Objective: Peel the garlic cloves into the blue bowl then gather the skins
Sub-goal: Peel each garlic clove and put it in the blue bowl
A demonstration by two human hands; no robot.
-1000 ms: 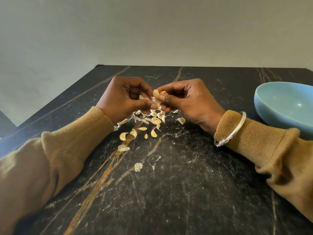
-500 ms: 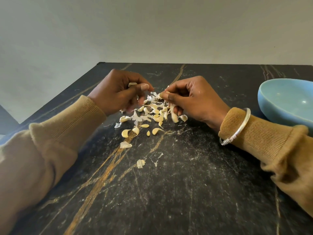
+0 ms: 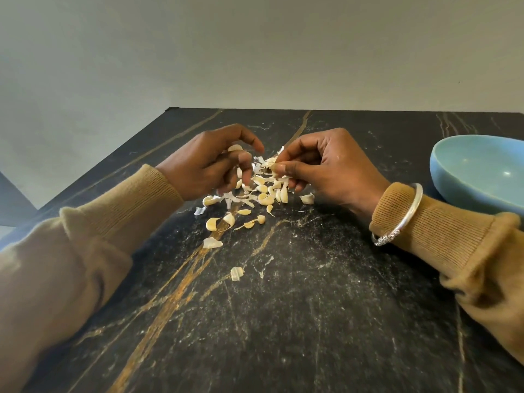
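A pile of pale garlic skins [image 3: 263,194] lies on the black marble table [image 3: 283,307] between my hands. My left hand [image 3: 204,165] hovers just left of the pile, its curled fingers holding a small garlic clove [image 3: 235,148]. Right of the pile, my right hand [image 3: 326,168] pinches a scrap of garlic skin [image 3: 272,166] between thumb and forefinger, above the heap. The blue bowl [image 3: 438,168] stands at the right edge of view, beyond my right wrist; the part of its inside that shows holds nothing.
Loose skins lie nearer to me: one curled skin [image 3: 212,224], a flat skin [image 3: 211,243] and a lone skin [image 3: 236,273]. Another skin [image 3: 307,198] sits under my right hand. The table's far edge meets a grey wall.
My hands, joined on one clove a second ago, have drawn apart. The left keeps the clove and the right keeps the torn skin.
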